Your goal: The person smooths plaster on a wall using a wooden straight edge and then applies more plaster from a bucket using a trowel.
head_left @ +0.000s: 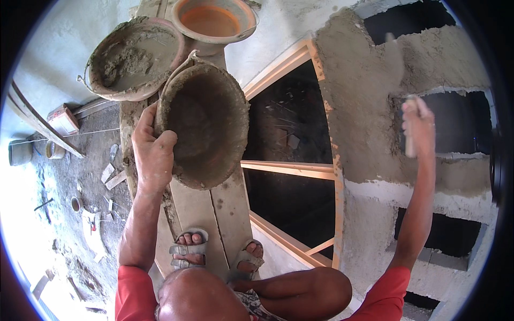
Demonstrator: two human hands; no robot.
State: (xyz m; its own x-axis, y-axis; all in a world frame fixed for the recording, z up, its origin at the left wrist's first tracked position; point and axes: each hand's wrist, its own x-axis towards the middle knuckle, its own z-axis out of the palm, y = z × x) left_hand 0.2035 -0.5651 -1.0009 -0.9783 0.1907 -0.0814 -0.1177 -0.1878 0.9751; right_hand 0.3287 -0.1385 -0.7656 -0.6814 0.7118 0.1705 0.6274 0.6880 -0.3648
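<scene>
My left hand (pixel 151 155) grips the near left rim of a mortar-caked bucket (pixel 206 128), thumb inside. The bucket is tilted so its mouth faces me, with a grey smear of mortar inside. Out to the right, my right hand (pixel 421 125) is closed round the pale handle of a trowel (pixel 410 140), beside an opening in the wall. The trowel's blade is smeared by motion against the wet plaster (pixel 364 107). Beyond the held bucket stand a wide bucket of grey mortar (pixel 139 59) and an orange bucket of murky water (pixel 211 20).
I squat on wooden planks (pixel 201 214), sandalled feet (pixel 190 249) on them. At right, a wooden frame (pixel 292 170) spans a dark opening, and the wall has several square holes (pixel 441 230). Far below on the left, the ground (pixel 64 182) holds scraps, buckets and boards.
</scene>
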